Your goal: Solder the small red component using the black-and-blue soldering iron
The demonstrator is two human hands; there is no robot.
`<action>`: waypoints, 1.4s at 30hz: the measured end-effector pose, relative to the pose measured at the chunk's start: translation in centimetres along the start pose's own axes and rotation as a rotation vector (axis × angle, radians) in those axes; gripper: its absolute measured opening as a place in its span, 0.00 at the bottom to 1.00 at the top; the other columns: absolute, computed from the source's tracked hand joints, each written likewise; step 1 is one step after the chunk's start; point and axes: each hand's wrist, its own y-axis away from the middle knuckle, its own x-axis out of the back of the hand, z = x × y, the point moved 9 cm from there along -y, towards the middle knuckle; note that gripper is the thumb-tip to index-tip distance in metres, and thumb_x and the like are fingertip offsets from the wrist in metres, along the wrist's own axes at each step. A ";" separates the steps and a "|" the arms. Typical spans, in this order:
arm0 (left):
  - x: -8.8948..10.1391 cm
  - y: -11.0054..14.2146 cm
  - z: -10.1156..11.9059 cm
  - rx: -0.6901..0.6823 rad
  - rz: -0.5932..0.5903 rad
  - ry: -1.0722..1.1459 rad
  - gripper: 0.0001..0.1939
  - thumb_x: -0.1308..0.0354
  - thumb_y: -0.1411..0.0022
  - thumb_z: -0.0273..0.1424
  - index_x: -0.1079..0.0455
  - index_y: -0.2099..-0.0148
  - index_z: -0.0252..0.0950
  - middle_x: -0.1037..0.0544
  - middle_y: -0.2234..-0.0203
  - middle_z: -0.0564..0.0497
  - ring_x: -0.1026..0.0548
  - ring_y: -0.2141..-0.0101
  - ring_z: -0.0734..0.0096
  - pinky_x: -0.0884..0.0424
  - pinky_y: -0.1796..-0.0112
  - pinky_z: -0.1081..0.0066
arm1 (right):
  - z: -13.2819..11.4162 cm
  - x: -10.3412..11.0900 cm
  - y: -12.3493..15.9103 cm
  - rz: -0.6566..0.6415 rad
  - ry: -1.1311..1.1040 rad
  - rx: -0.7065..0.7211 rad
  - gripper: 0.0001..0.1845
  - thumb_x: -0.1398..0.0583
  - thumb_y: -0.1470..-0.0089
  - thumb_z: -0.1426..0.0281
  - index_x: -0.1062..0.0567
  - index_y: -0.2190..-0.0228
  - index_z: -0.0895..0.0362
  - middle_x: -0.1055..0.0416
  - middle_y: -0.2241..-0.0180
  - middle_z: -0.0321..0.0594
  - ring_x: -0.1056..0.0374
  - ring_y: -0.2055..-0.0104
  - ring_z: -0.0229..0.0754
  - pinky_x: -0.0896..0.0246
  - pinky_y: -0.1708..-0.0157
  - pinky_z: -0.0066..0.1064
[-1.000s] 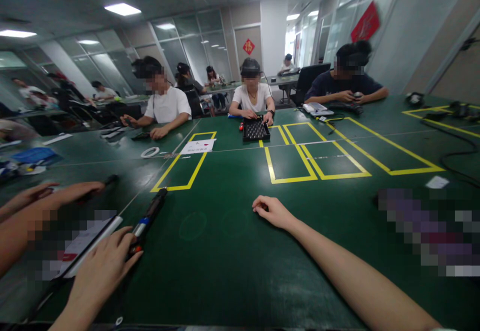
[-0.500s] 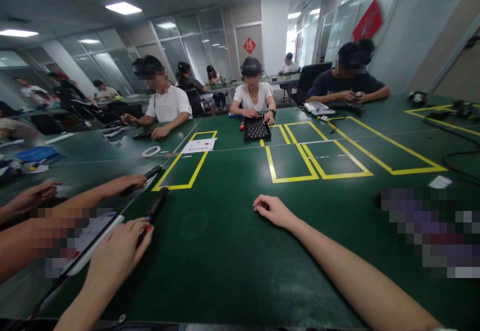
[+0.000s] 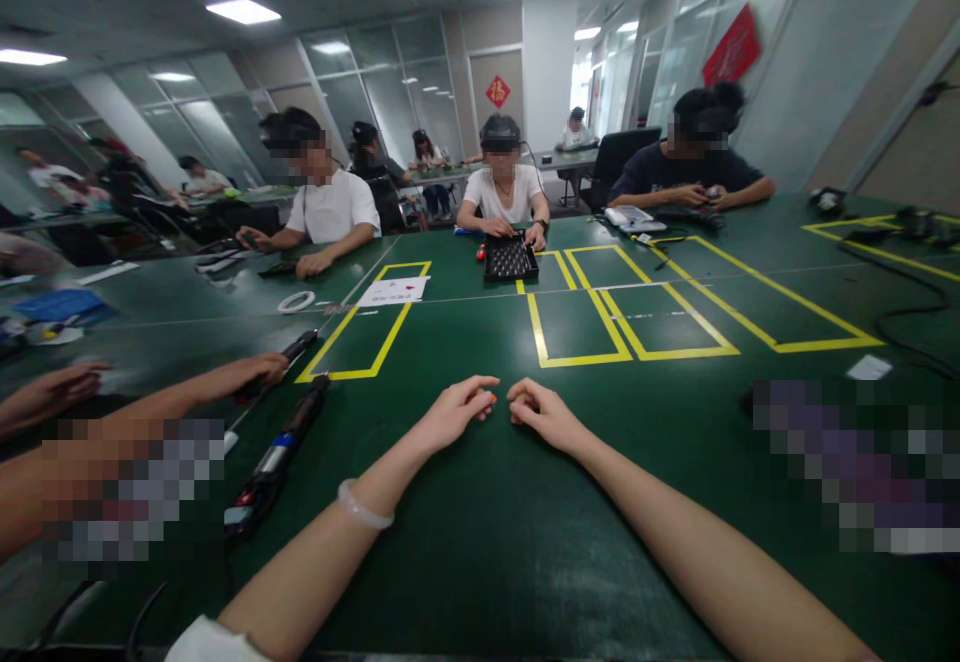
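My left hand (image 3: 454, 412) is over the middle of the table, thumb and fingers drawn together. A small orange-red piece (image 3: 493, 399) shows at its fingertips, too small to name. Close on its right is my right hand (image 3: 544, 412), resting on the table with fingers curled in; whatever they hold, if anything, is hidden. A small gap separates the two hands. Left of my left forearm lies a long black power screwdriver (image 3: 277, 454) with a blue band and a silver section, and neither of my hands touches it.
At the left, a co-worker's hand (image 3: 259, 372) rests on another dark tool (image 3: 300, 344). Yellow tape frames (image 3: 585, 360) mark the green table (image 3: 480, 562). Across it, a person handles a black tray (image 3: 511, 260) of small parts. A white sheet (image 3: 394, 290) and a ring (image 3: 296, 302) lie at the left.
My left hand has left the power screwdriver and moved right, next to my right hand, with the orange-red piece still at its fingertips. My right hand has stayed in place.
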 end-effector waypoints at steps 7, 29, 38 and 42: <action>-3.7 -2.1 -2.4 0.035 -0.078 0.342 0.26 0.46 0.41 0.42 0.37 0.45 0.33 0.29 0.73 0.54 0.31 0.73 0.76 0.34 0.68 0.72 | -0.7 -0.2 0.0 -0.030 -0.005 0.026 0.11 0.42 0.44 0.63 0.30 0.64 0.59 0.30 0.73 0.34 0.37 0.74 0.34 0.42 0.72 0.25; -2.7 -0.5 -2.5 -0.017 0.076 0.417 0.13 0.38 0.48 0.34 0.35 0.62 0.34 0.31 0.72 0.56 0.33 0.72 0.79 0.37 0.68 0.75 | 0.3 0.1 -0.2 0.017 -0.002 0.023 0.13 0.40 0.46 0.61 0.29 0.65 0.58 0.31 0.72 0.35 0.37 0.72 0.35 0.43 0.71 0.26; -2.4 -0.4 -2.4 -0.051 0.144 0.319 0.11 0.39 0.48 0.32 0.35 0.64 0.34 0.29 0.69 0.53 0.31 0.69 0.76 0.35 0.65 0.74 | 0.0 -0.1 -0.2 0.012 0.052 0.013 0.12 0.39 0.48 0.62 0.29 0.65 0.58 0.32 0.72 0.35 0.39 0.73 0.35 0.44 0.73 0.26; -2.4 -0.6 -3.0 -0.018 0.130 0.285 0.14 0.40 0.47 0.33 0.35 0.59 0.34 0.28 0.66 0.51 0.28 0.66 0.74 0.33 0.61 0.70 | -0.3 0.0 -0.1 0.015 0.057 0.029 0.10 0.40 0.47 0.65 0.29 0.64 0.58 0.32 0.72 0.35 0.39 0.72 0.35 0.44 0.72 0.26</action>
